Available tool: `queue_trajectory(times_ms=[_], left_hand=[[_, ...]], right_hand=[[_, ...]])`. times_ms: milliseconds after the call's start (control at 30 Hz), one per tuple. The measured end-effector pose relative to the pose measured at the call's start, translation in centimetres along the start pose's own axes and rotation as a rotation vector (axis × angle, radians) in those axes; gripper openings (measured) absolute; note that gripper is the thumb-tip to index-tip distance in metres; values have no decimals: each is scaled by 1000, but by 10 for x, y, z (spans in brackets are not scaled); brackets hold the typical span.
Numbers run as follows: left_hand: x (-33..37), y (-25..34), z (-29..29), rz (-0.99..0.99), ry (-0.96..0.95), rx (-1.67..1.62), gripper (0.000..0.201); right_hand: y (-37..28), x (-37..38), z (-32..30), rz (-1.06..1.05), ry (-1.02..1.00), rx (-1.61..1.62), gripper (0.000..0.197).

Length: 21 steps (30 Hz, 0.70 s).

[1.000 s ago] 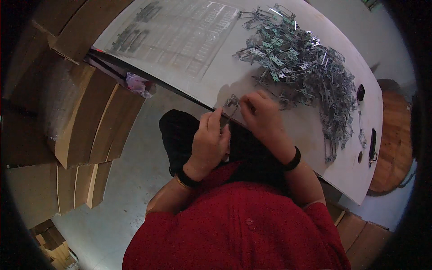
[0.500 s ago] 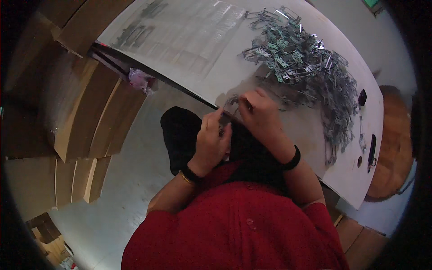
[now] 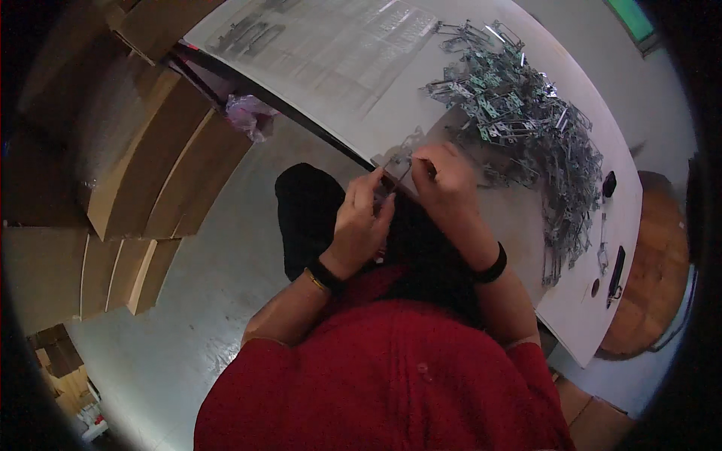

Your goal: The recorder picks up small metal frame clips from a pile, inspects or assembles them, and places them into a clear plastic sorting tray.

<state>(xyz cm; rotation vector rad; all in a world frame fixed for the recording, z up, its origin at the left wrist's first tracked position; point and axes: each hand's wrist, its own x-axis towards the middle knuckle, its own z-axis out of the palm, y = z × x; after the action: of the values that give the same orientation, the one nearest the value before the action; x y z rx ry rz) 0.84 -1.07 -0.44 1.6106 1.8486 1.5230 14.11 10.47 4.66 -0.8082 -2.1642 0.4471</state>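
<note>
At the table's near edge my two hands work close together over my lap. Thumb and fingers of my left hand (image 3: 361, 219) are closed on a thin metal piece (image 3: 403, 177), whose narrow rod spans the gap between the hands. My right hand (image 3: 448, 180) pinches the other end of it with curled fingers. Its exact shape is blurred and partly covered by the fingers. Beyond my right hand a large heap of grey metal brackets (image 3: 511, 105) with thin wire-like arms spreads over the white table (image 3: 331, 124).
A clear plastic sheet or bag (image 3: 338, 52) lies on the far left of the table, metal parts near it. Cardboard boxes (image 3: 143, 165) stand at left, by a pinkish plastic bag (image 3: 250, 116). A black strip-like object (image 3: 617, 270) lies near a round wooden stool (image 3: 650, 263).
The whole view has shifted slightly as the head moved. Both hands stay together at the table edge; the metal piece between them now shows more clearly, and my right fingers have curled differently.
</note>
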Motion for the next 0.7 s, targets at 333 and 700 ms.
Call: queue_trajectory(times_ms=[333,700], left_hand=[[-4,-4,-1,-220,44,-98,49],[-2,3,13,-347,133,-469,52]], right_hand=[[-12,5,-15,282,-75,217,7],[-22,2,-21,437,-209,621,11]])
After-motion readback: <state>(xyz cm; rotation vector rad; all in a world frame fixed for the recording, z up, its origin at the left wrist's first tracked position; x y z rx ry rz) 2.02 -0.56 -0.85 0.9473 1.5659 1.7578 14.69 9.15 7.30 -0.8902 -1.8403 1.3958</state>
